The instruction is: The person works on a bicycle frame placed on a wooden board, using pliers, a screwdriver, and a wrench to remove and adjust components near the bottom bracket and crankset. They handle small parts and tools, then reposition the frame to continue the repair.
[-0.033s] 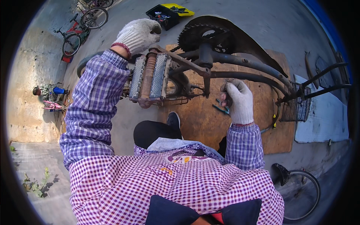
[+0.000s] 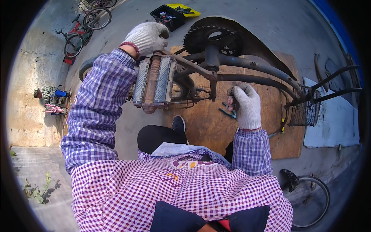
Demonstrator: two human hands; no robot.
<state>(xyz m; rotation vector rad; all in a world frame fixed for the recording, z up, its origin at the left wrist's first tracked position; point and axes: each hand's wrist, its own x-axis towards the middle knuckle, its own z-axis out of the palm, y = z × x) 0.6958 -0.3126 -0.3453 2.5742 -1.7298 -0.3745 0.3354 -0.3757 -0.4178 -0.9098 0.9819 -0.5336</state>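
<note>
A rusty bicycle lies tipped over in front of me, its dark frame running to the right. Near its pedal, just past the far end, is my left hand in a white knit glove. Its fingers are curled closed; what they hold, if anything, is hidden. The pedal joins a crank arm, and beyond sits the toothed chainring. My right hand, gloved with bare fingertips, is pinched closed below the frame tube. Whatever lies between those fingertips is too small to make out. Teal-handled pliers lie beside it.
Under the bicycle is a wooden board. A black toolbox with a yellow lid stands at the far side. A wire basket and a pale sheet are at right. Other bicycles stand by the left wall; a loose wheel lies lower right.
My left hand has shifted slightly to the right, toward the pedal's far end. The right hand has barely moved.
</note>
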